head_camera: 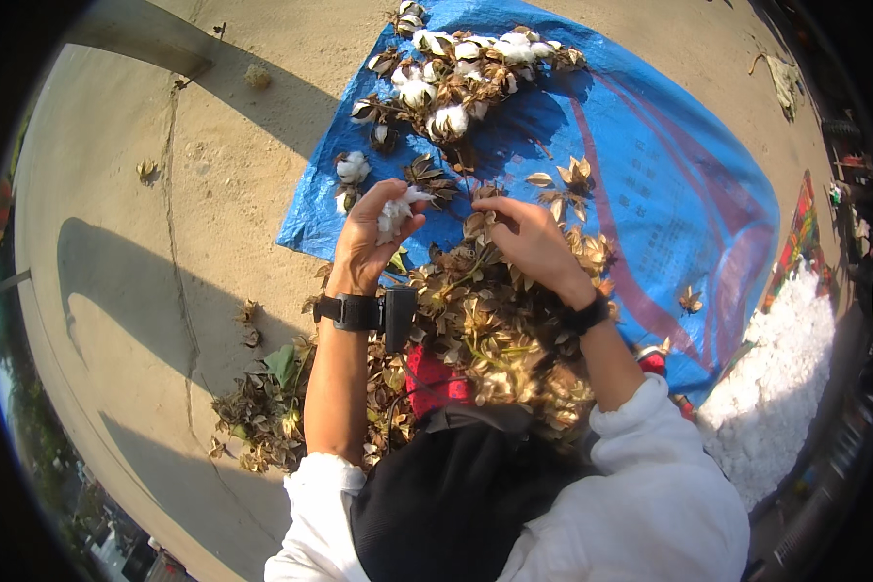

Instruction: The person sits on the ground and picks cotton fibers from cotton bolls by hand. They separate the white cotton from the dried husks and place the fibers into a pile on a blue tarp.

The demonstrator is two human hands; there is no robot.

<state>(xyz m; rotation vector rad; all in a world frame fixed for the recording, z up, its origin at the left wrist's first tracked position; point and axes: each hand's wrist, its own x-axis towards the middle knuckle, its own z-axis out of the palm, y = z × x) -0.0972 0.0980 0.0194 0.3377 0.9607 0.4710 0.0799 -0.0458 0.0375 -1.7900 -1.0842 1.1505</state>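
Observation:
My left hand [369, 231] holds a tuft of white cotton fibre [394, 215] between its thumb and curled fingers. A short way to the right, my right hand [527, 236] has its thumb and forefinger pinched on a dry brown cotton husk [478, 226]; the fingers partly cover it. Both hands are above a heap of opened, dry cotton husks [473, 320] that reaches back towards my lap. Beyond the hands, a pile of cotton bolls [447, 91] with white fibre still in them rests on a blue plastic sheet [655, 182]. A single white boll [352, 169] sits left of that pile.
At right is a large mound of loose white cotton [771, 385], beside a patterned cloth [800, 233]. More husks [262, 422] lie on the concrete ground [225, 182] at left. A metal post [145, 36] stands at upper left. My left wrist carries a strapped device [399, 320] with a cable.

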